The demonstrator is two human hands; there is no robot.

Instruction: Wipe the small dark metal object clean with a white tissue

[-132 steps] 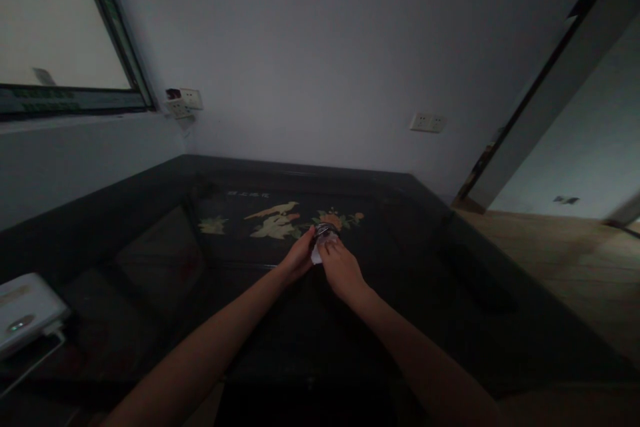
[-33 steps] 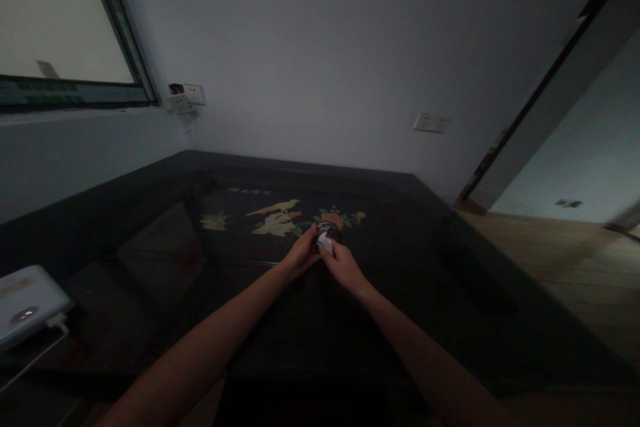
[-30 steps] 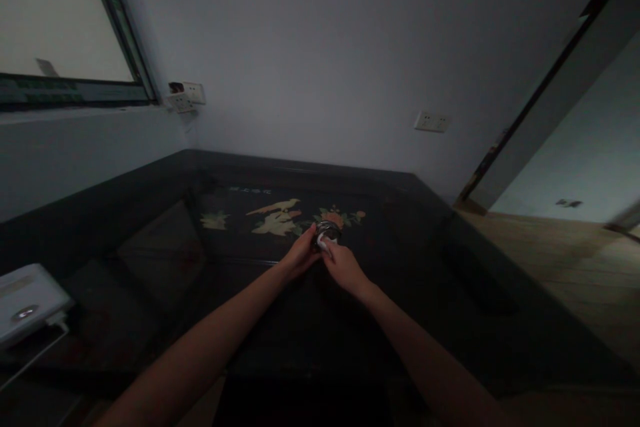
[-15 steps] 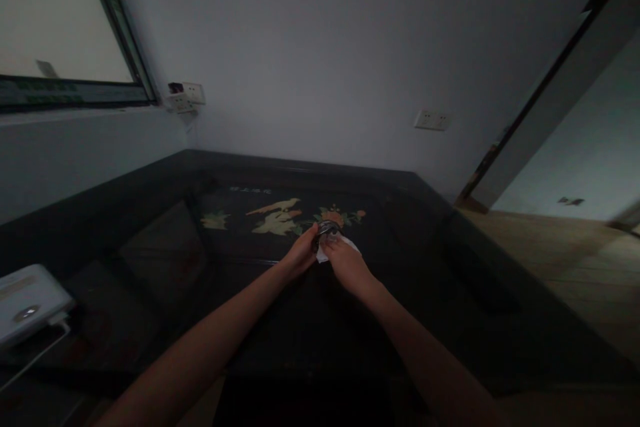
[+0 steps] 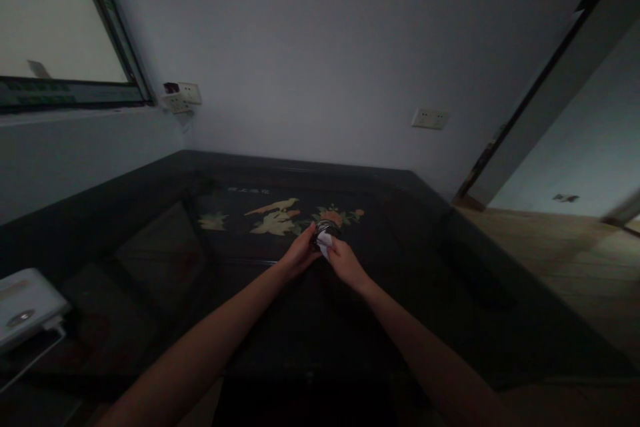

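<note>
Both arms reach forward over a dark glossy tabletop (image 5: 310,320). My left hand (image 5: 300,253) is closed around the left side of a small, dark, shiny round object (image 5: 329,225) whose kind is too dim to make out. Pinched in my right hand (image 5: 347,264) is a white tissue (image 5: 325,240), which lies against the near side of the round object. Beneath and behind the hands, the tabletop carries a picture of pale birds (image 5: 275,217) and orange flowers (image 5: 333,215). My fingers hide part of the object.
A white box-like device (image 5: 31,310) with a white cable sits at the left edge. On the right of the tabletop lies a dark long shape (image 5: 475,273), hard to make out. Wall sockets (image 5: 430,119) are set in the wall behind, and a window (image 5: 60,20) is at upper left.
The right hand has drawn back slightly from over the round object. The tissue, spread beneath its fingers before, now shows bunched and narrower in front of the object. The left hand keeps its hold.
</note>
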